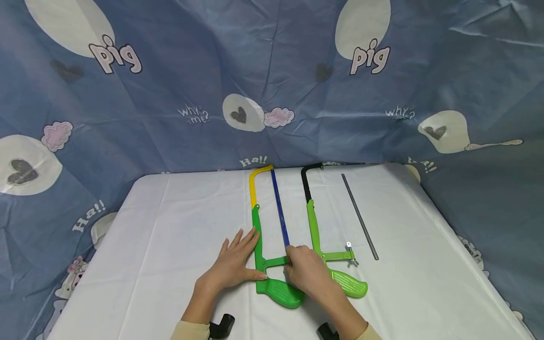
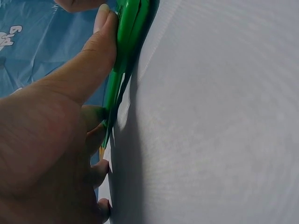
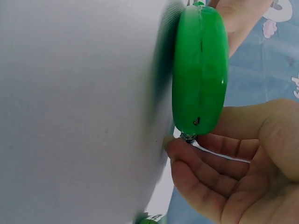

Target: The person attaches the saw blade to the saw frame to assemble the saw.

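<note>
A hacksaw with a green-and-yellow frame (image 1: 258,222) and a blue blade (image 1: 279,208) lies on the white table. My left hand (image 1: 231,264) rests on its frame from the left, fingers spread and straight, thumb by the green handle (image 1: 282,293). At the blade's near end my right hand (image 1: 309,271) pinches the small metal tightening nut (image 3: 188,137) just past the green crossbar. From the right wrist camera, the handle stands in front of part of the thumb, and the fingertips close around the metal piece. Most of the nut is hidden by the fingers.
Right of my right hand lies a second hacksaw (image 1: 313,226) with a light-green and black frame and no blade fitted. Its wing nut (image 1: 352,259) sits at the crossbar end. A loose grey blade (image 1: 359,217) lies farther right. A blue printed cloth (image 1: 272,71) hangs behind the table.
</note>
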